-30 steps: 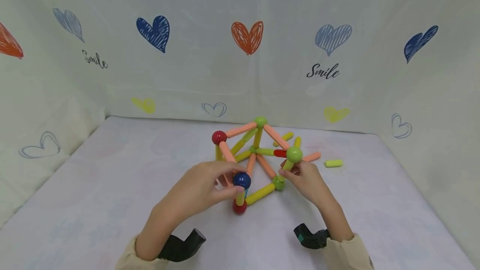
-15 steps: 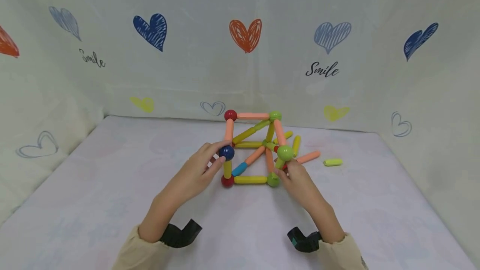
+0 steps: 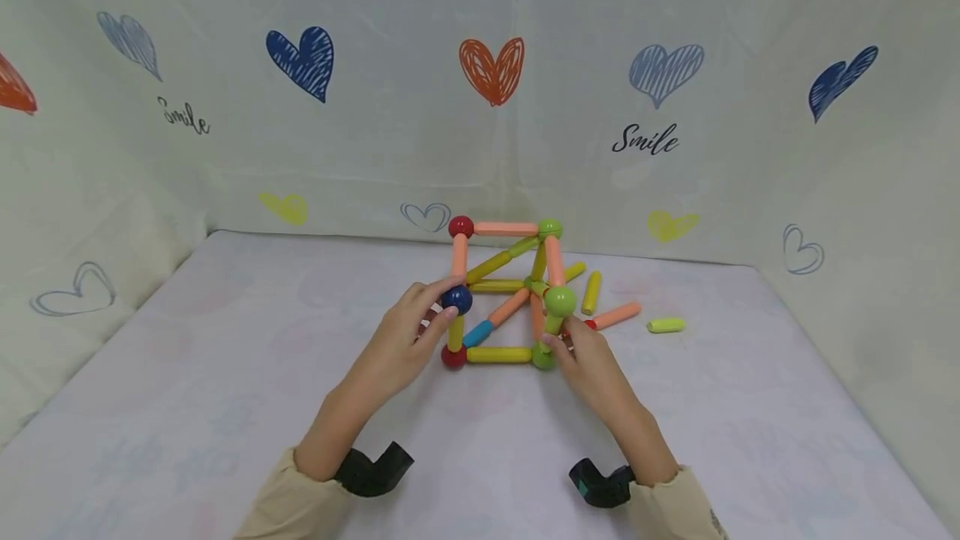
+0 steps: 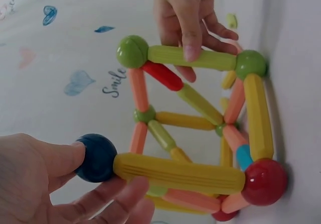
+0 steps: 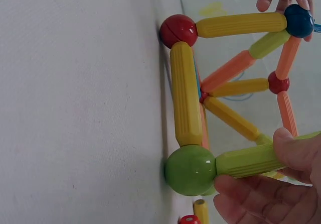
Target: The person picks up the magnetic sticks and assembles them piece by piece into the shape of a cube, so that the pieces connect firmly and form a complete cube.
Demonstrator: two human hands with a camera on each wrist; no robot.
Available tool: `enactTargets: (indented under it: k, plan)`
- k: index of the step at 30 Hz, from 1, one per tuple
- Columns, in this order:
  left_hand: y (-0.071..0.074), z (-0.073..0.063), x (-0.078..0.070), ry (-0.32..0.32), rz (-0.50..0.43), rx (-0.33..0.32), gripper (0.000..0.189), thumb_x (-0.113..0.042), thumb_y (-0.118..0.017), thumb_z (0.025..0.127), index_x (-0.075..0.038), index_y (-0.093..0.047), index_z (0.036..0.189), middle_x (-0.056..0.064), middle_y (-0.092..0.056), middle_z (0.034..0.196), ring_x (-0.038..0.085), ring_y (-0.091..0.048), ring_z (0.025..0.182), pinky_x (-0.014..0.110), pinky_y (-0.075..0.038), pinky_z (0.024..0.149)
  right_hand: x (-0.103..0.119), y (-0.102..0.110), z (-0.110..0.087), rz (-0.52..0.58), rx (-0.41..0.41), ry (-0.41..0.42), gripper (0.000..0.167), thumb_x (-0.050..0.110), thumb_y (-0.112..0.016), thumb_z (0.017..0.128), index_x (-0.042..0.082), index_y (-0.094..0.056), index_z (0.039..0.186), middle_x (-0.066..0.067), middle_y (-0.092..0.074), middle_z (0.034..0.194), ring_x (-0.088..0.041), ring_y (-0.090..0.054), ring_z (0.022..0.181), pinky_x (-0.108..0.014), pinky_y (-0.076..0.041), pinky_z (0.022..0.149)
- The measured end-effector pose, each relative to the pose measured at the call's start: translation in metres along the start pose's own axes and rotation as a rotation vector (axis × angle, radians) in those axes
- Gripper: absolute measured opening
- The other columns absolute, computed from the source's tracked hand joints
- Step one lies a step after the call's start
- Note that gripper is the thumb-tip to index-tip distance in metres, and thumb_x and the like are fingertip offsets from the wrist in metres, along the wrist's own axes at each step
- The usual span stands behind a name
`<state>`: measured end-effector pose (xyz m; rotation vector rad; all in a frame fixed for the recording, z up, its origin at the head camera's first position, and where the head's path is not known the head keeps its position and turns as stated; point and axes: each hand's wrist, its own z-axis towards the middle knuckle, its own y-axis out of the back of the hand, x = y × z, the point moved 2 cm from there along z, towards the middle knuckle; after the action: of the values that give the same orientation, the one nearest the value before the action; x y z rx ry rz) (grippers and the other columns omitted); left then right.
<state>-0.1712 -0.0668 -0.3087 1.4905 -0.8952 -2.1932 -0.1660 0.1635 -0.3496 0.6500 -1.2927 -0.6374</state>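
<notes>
A cube-like frame of coloured rods and balls [image 3: 504, 229] stands on the table, with diagonal rods across its sides. At its near left upper corner, my left hand [image 3: 401, 327] pinches a dark blue ball [image 4: 95, 157] between thumb and fingers. A yellow rod [image 4: 180, 174] joins that ball to a red ball [image 4: 266, 182] at the bottom. My right hand [image 3: 592, 352] pinches the upright light green rod [image 4: 175, 56] at the near right. Green balls sit at that rod's upper end [image 3: 560, 301] and lower end [image 5: 190, 170]. Fingers partly cover the rod in the head view.
Right of the frame lie loose pieces: a yellow rod [image 3: 592, 292], an orange rod [image 3: 618, 313] with a red piece at its end, and a short yellow-green rod [image 3: 666, 325]. Behind the table [image 3: 225, 340] hangs a white cloth [image 3: 390, 140] printed with hearts.
Both hands have turned the frame from a slanted stance to facing squarely forward. Its blue-ball corner moved left and away from me. Over the last half second it shifted only slightly.
</notes>
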Motion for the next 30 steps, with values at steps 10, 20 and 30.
enactTargets:
  k: [10, 20, 30]
  plan:
    - [0.002, 0.001, 0.002, 0.028, -0.006, 0.026, 0.044, -0.02, -0.05, 0.096, -0.017, -0.041, 0.14, 0.012, -0.052, 0.111, 0.023, -0.052, 0.096, 0.037, -0.051, 0.082, -0.001, -0.001, 0.001, 0.023, 0.007, -0.033, 0.018, 0.016, -0.056, 0.093, 0.003, -0.056, 0.106, -0.008, -0.062, 0.092, -0.017, -0.057, 0.081, -0.031, -0.05, 0.07]
    - [0.002, 0.002, 0.004, 0.036, -0.043, 0.046, 0.045, -0.019, -0.05, 0.096, -0.017, -0.041, 0.14, 0.012, -0.051, 0.114, 0.024, -0.052, 0.1, 0.038, -0.051, 0.084, -0.02, 0.028, 0.005, -0.017, 0.055, -0.057, 0.033, 0.012, -0.062, 0.089, 0.001, -0.057, 0.12, -0.015, -0.064, 0.109, -0.028, -0.059, 0.099, -0.041, -0.051, 0.081]
    - [0.004, 0.001, 0.005, 0.044, -0.051, 0.058, 0.044, -0.019, -0.05, 0.097, -0.019, -0.041, 0.14, 0.012, -0.051, 0.117, 0.025, -0.053, 0.099, 0.037, -0.052, 0.082, -0.046, 0.051, 0.022, -0.01, 0.032, -0.179, 0.033, 0.01, -0.05, 0.094, 0.001, -0.053, 0.126, -0.023, -0.054, 0.125, -0.039, -0.05, 0.112, -0.05, -0.047, 0.087]
